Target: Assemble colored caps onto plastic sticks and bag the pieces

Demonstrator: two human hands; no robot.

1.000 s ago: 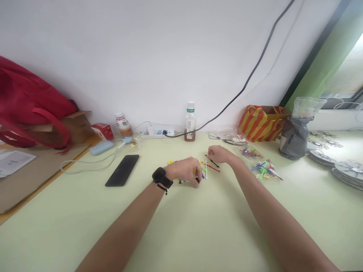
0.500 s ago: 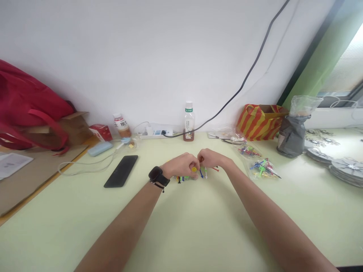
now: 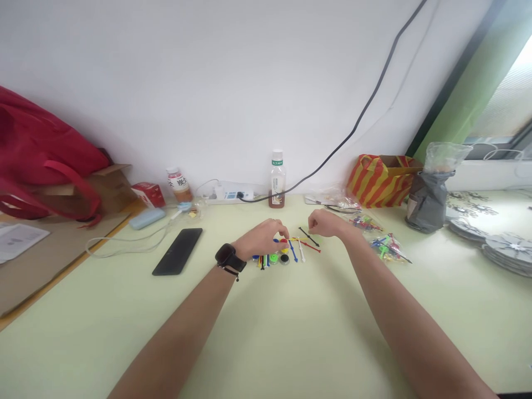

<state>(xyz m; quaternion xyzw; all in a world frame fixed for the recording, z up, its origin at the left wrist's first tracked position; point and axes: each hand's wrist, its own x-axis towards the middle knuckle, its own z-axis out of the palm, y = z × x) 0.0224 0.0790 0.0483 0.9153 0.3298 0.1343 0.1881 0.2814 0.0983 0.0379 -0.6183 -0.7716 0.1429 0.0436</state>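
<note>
My left hand, with a black watch on its wrist, is over a cluster of small coloured pieces. Its fingers are curved, with a gap between thumb and forefinger. Under and beside it are a green disc, a black disc and several short coloured sticks, partly hidden. My right hand has its fingers pinched together beside a thin black stick; what they hold, if anything, is hidden. Between the hands lie a blue stick, a white stick and a red stick.
A black phone lies to the left. Behind the hands stand a drink bottle and a power strip with a cable. To the right are bags of coloured pieces, a striped bag and stacked grey discs.
My hands have separated. The right moved right and slightly back, the left slightly left with its fingers parting. Discs and a black stick hidden before now show.
</note>
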